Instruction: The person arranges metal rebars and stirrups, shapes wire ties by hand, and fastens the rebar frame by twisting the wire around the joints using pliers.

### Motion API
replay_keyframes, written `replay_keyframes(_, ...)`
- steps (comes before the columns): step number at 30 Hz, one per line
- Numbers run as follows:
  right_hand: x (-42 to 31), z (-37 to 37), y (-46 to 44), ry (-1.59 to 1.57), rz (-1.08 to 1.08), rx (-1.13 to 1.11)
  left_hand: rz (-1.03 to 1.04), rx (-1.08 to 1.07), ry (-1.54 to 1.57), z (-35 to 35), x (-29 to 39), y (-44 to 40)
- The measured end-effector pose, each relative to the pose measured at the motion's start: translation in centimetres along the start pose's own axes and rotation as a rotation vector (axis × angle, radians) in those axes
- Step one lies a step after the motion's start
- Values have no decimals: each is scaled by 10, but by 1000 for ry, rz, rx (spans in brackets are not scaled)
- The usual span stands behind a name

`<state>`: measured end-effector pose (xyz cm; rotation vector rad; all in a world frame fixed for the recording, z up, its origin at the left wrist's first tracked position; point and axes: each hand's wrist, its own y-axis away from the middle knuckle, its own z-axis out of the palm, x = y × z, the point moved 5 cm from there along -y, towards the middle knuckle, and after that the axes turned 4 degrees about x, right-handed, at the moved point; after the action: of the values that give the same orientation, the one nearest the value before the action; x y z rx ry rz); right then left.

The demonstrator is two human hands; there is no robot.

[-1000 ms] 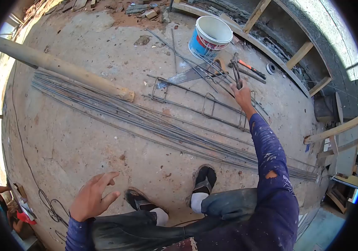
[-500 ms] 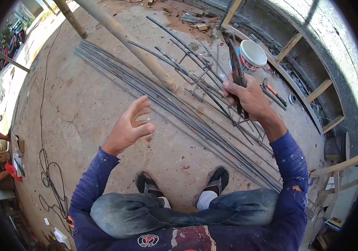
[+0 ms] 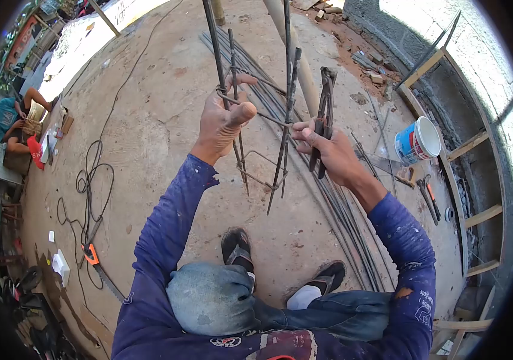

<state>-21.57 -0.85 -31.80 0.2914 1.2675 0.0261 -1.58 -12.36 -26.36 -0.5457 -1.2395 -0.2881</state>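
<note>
A rebar cage [image 3: 286, 111] of long bars tied to bent square stirrups stands on end in front of me, its lower bar ends over the concrete. My left hand [image 3: 222, 123] is around its left-hand bars near a stirrup, the thumb sticking out to the right. My right hand [image 3: 331, 150] grips a pair of dark metal pincers [image 3: 326, 105], jaws pointing up. That hand's fingertips reach the right-hand bars at the stirrup corner; whether they press on them I cannot tell.
Loose rebar [image 3: 343, 231] lies across the concrete floor. A paint bucket [image 3: 418, 141], handsaw [image 3: 405, 175] and hammer [image 3: 429, 195] are at right beside wooden formwork [image 3: 484, 215]. At left lie an orange-handled saw [image 3: 91, 255] and cable [image 3: 88, 198]; another person [image 3: 13, 120] sits farther back.
The rebar cage, lying on the ground before, is now raised upright. My left hand went from open in the air to the cage's bars. The pincers, still in my right hand, are beside it.
</note>
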Motion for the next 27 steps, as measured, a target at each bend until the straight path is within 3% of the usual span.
replay_keyframes(2, -10, -20, 13, 309, 30, 34, 104, 117, -17, -4, 9, 4)
replay_keyframes(3, -15, -28, 25, 312, 39, 26, 99, 128, -16, -6, 12, 9)
replay_keyframes(5, -13, -44, 49, 498, 203, -7, 137, 176, -326, -7, 20, 13)
replay_keyframes(10, -13, -55, 96, 401, 275, -49, 188, 152, -467, -7, 29, 11)
replay_keyframes(11, -10, -57, 102, 425, 284, -74, 174, 139, -462, -16, 31, 6)
replay_keyframes(13, -7, -55, 109, 411, 300, -64, -172, -10, -791, -31, 22, -3)
replay_keyframes(15, -1, -51, 109, 444, 327, -151, -212, -68, -770, -37, -4, -4)
replay_keyframes(17, 12, -53, 111, 400, 359, -149, 140, -60, -954, -34, -22, 1)
replay_keyframes(18, 22, -55, 114, 402, 410, -190, -252, -241, -1029, -33, -34, 10)
replay_keyframes(21, 40, -57, 127, 379, 553, -222, -452, -307, -1230, -35, -100, 55)
replay_keyframes(25, 71, -85, 134, 483, 605, -181, -288, -416, -1386, -56, -180, 125)
replay_keyframes(27, 82, -93, 142, 474, 636, -133, -449, -292, -993, -70, -201, 142)
